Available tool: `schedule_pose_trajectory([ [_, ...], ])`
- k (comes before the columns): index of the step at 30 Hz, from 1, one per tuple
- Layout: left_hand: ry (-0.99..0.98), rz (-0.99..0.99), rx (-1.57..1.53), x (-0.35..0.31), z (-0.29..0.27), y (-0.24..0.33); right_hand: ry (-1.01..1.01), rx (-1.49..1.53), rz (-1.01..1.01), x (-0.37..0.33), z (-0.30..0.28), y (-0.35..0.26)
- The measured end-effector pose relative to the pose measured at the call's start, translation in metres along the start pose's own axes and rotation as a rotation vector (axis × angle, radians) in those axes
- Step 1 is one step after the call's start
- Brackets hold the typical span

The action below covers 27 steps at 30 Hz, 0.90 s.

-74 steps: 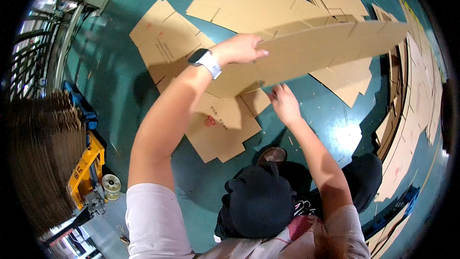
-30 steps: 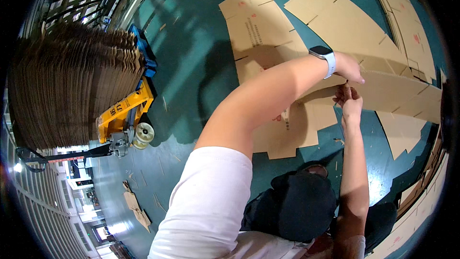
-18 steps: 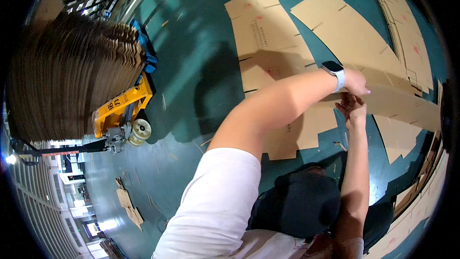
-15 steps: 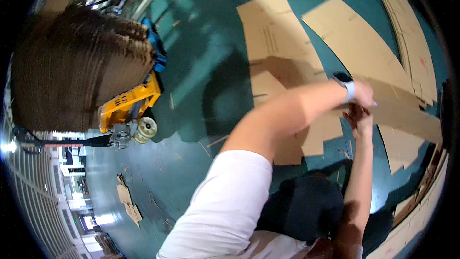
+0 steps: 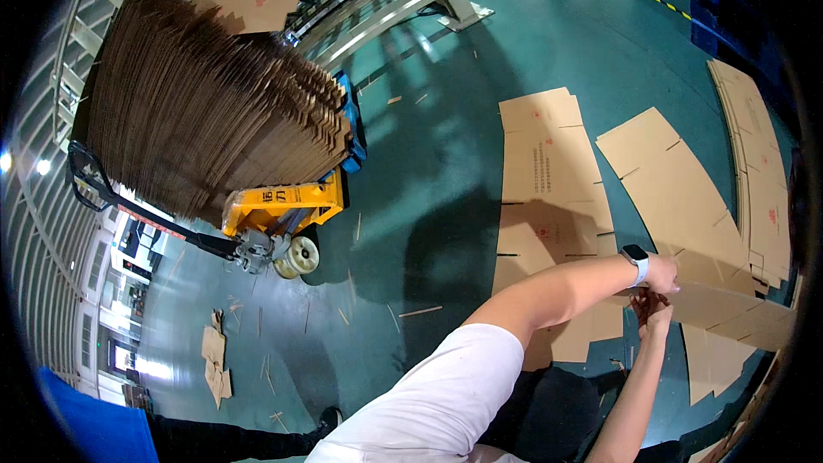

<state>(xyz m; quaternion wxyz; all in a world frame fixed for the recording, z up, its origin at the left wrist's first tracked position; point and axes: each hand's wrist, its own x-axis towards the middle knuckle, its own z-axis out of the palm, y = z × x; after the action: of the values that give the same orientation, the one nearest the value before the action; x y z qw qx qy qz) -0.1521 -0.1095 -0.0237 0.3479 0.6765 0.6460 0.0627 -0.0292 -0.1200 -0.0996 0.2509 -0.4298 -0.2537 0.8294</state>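
My left hand [image 5: 661,274] reaches across from the left, a watch [image 5: 636,258] with a pale strap on its wrist. Just below it, my right hand [image 5: 651,309] comes up from the lower edge, and the fingertips of both meet. Each hand has its fingers closed; whatever is between them is too small or hidden to name. Right beside them lies a flat cardboard box blank [image 5: 677,184] with slots, its near part bent up into a raised panel. A second printed cardboard blank [image 5: 538,163] lies on the floor to its left, partly under my left arm.
A tall stack of cardboard blanks [image 5: 197,111] rests on a yellow pallet jack [image 5: 287,201] at the left. More blanks [image 5: 754,163] are piled at the far right. Cardboard scraps [image 5: 214,356] litter the green floor. Another person's leg [image 5: 231,439] is at lower left.
The view has swung, so the floor, blanks and pallet jack sit lower and further right. Another person's blue clothing and leg have come into sight. My hands stay together beside the bent cardboard.
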Motion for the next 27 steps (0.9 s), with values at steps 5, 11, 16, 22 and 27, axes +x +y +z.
schedule_pose_trajectory([
  [5, -0.121, -0.112, -0.359, -0.017, -0.008, 0.014, 0.000, -0.103, -0.091, -0.022, 0.013, -0.008],
  [11, -0.087, -0.014, -0.053, -0.040, -0.038, 0.028, 0.072, -0.031, -0.089, -0.040, 0.029, -0.008],
  [16, -0.138, -0.063, -0.086, -0.028, -0.032, -0.001, 0.066, -0.033, -0.105, -0.033, 0.031, 0.003],
  [22, -0.161, -0.097, -0.066, -0.029, -0.032, 0.003, 0.074, -0.048, -0.133, -0.030, 0.030, 0.010],
  [27, -0.159, -0.128, -0.065, -0.035, -0.038, 0.012, 0.079, -0.025, -0.132, -0.026, 0.034, 0.009],
])
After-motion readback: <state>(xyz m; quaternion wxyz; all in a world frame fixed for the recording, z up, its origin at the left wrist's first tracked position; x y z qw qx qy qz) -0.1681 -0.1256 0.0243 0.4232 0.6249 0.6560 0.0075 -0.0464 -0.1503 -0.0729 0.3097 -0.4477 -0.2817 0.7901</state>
